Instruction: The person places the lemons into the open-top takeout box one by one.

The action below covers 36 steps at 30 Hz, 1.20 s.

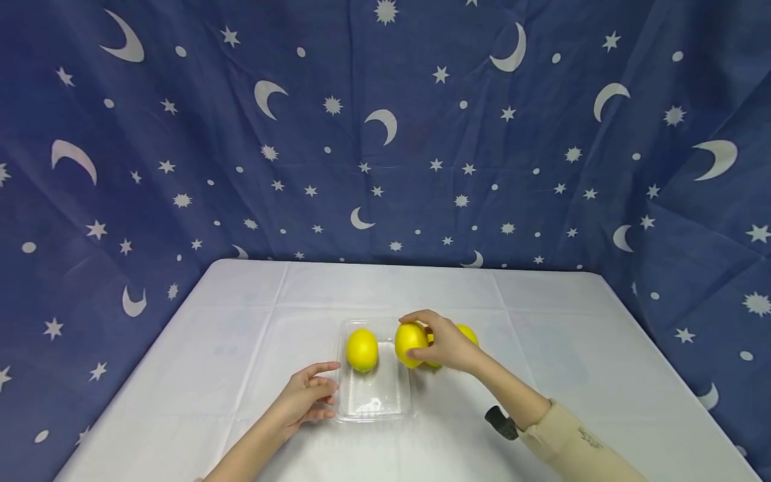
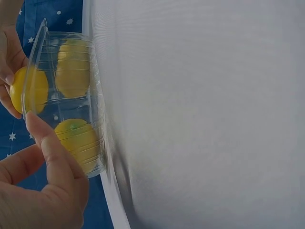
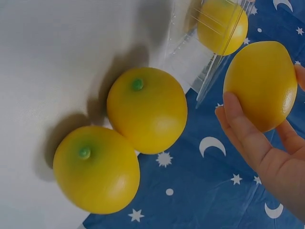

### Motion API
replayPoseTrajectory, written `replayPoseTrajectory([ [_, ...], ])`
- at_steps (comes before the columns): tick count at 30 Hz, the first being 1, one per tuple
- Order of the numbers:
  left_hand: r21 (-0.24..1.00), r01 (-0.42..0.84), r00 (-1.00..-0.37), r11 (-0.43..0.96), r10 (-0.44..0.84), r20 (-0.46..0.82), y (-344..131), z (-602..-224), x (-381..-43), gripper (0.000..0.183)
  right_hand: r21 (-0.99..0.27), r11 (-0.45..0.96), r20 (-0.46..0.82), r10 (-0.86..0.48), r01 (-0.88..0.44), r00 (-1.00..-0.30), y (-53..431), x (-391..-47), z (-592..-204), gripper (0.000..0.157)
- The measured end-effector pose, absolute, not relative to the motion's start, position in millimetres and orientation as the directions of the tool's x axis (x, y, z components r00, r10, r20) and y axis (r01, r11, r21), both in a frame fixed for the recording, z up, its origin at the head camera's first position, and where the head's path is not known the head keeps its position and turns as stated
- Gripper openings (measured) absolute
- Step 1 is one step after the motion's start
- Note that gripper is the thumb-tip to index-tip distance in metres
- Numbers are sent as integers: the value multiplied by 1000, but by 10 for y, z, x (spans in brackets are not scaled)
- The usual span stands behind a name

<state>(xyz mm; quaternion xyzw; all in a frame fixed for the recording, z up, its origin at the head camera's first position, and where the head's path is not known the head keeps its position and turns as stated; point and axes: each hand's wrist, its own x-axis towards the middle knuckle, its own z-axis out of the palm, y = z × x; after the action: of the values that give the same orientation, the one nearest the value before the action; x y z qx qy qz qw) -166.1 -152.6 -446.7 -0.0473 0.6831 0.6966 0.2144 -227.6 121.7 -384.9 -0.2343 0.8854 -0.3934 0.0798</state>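
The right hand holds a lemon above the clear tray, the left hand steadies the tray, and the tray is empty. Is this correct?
Not entirely. The tray is not empty: the head view shows one lemon already inside it. The rest holds: the right hand holds a second lemon, and the left hand steadies the tray.

right hand (image 3: 267, 143) gripping one lemon (image 3: 260, 85) in fingertips, two more lemons (image 3: 147, 109) (image 3: 96, 168) touching each other on white table (image 3: 47, 57) beside it, clear plastic tray (image 3: 209, 52) beyond, fourth lemon (image 3: 222, 25) inside

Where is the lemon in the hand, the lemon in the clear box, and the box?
held lemon (image 1: 410, 343), head view, its front skin.
lemon in tray (image 1: 362, 349), head view, its middle.
clear tray (image 1: 373, 408), head view, near rim.
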Motion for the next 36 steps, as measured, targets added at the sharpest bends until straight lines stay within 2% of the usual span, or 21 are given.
replayPoseTrajectory([
  [11,931,-363,-899,22,255,-357,-1513,-4459,-1663,54,-679,553,101,-581,-483,-808,1050,-2390,-3949,49],
  [19,935,-354,-903,35,247,-351,-1509,-4449,-1653,53,-620,574,111,-610,-534,-785,952,-2447,-4011,52],
  [27,938,-343,-906,39,248,-342,-1493,-4448,-1666,52,-546,666,61,-575,-509,-816,836,-2456,-4053,53],
  [36,937,-344,-915,60,205,-349,-1476,-4473,-1678,52,-396,737,84,-564,-547,-821,728,-2452,-4090,53],
])
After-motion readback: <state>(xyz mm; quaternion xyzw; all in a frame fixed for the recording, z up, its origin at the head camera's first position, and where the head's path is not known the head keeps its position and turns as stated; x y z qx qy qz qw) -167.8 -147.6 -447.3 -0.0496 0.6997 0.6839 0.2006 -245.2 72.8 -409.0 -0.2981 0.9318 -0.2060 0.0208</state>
